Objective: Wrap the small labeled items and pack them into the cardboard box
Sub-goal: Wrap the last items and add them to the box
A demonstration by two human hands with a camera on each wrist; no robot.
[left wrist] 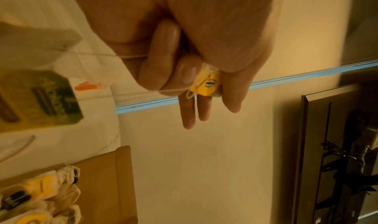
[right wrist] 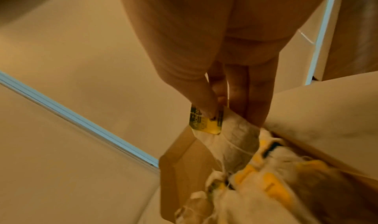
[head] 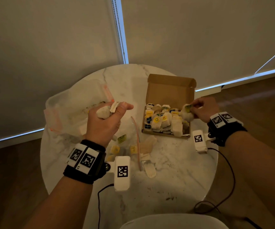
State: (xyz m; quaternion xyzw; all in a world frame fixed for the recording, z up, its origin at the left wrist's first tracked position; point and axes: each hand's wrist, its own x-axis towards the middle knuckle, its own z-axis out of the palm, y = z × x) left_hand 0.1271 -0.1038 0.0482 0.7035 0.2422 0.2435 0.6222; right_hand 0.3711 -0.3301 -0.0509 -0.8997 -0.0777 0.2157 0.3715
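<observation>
The wrapped bag [head: 187, 112] hangs at the box's [head: 166, 119] right end, just above the packed bags [head: 163, 120], its long axis pointing down from the fingertips; the right hand [head: 202, 109] pinches its yellow tag [right wrist: 206, 122] between thumb and fingers, so the drop is likely straight down; the left hand [head: 107, 119], farther from the box, is fisted round a second bag [head: 103, 113], tag [left wrist: 208, 85] and string clamped; loose bags [head: 147, 146] lie on the table [head: 174, 179].

Box [head: 169, 95] packed full, lid upright behind; loose bags [head: 147, 146] clutter table [head: 174, 179] centre.
</observation>
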